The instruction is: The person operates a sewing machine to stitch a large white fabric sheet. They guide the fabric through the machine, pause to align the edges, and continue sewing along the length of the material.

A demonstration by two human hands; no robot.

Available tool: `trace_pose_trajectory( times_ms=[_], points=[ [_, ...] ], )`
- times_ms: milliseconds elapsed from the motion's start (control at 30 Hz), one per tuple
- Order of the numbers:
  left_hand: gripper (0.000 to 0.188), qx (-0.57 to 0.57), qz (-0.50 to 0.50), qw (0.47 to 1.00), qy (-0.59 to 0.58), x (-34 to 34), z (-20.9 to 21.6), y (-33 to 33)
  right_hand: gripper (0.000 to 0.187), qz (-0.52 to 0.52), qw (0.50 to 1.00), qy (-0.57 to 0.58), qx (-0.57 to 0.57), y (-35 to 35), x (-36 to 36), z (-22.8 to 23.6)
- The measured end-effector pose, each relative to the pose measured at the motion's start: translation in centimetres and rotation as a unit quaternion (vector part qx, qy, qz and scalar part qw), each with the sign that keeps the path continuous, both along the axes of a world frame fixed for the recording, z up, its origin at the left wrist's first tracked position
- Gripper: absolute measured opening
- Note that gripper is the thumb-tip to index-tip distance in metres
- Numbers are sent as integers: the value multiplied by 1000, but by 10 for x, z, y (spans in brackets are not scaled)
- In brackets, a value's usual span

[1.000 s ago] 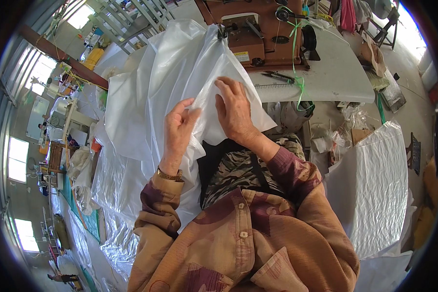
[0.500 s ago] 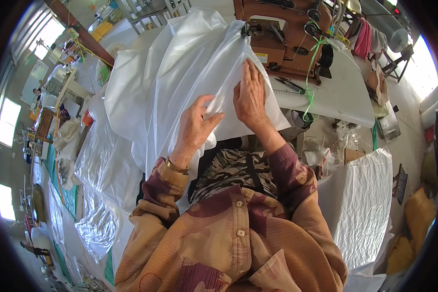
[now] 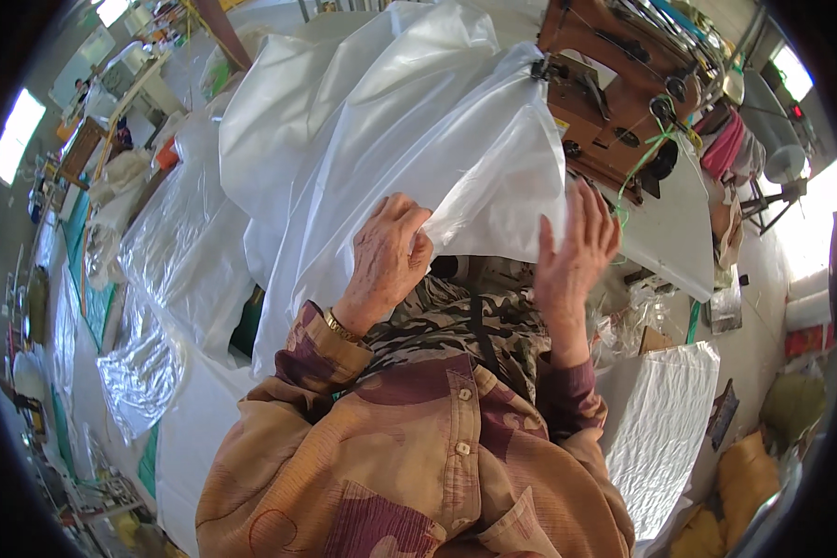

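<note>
A large sheet of white translucent plastic (image 3: 344, 121) spreads in folds over the table, its far right corner running to the needle end of a brown sewing machine (image 3: 604, 102). My left hand (image 3: 388, 256) pinches the sheet's near edge, fingers curled over it and thumb pressed in. At the sheet's right edge my right hand (image 3: 581, 246) is lifted, fingers stretched and thumb apart, slightly blurred by motion. Nothing shows in its grasp. Bright green string (image 3: 649, 153) hangs off the machine beyond that hand.
White table surface (image 3: 674, 237) extends right of the machine. A stack of white sheets (image 3: 665, 418) stands at my lower right, near crumpled clear plastic (image 3: 637, 316). More shiny plastic sheeting (image 3: 172, 251) lies on the left. A pink cloth (image 3: 724, 149) hangs at the far right.
My left hand has closed on the sheet's near edge. My right hand has come off the sheet, moving right and toward me. The view has shifted, so the machine appears farther right.
</note>
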State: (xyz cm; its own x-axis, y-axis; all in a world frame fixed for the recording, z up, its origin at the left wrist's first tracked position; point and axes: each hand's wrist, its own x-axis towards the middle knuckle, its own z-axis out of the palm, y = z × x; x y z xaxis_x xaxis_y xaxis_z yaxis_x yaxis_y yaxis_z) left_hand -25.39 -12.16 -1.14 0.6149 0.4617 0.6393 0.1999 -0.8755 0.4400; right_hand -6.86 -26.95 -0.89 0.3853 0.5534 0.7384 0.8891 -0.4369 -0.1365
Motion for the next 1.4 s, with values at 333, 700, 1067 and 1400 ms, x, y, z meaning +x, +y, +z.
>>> trace_pose_trajectory(
  times_ms=[333, 700, 1067, 1400],
  points=[
    [13, -313, -161, 936, -22, -5, 1, -14, 14, 131, 960, 221, 112, -20, -28, -30],
    [27, -342, -151, 925, -63, 0, -9, -19, 17, 305, 912, 257, 95, 34, -64, -10],
    [31, -576, -207, 778, -141, 5, -3, -18, 27, 277, 951, 135, 27, 30, -74, -20],
    [22, -171, -44, 982, -70, -3, 50, 41, 30, 230, 801, 478, 276, 105, -15, -87]
  ],
)
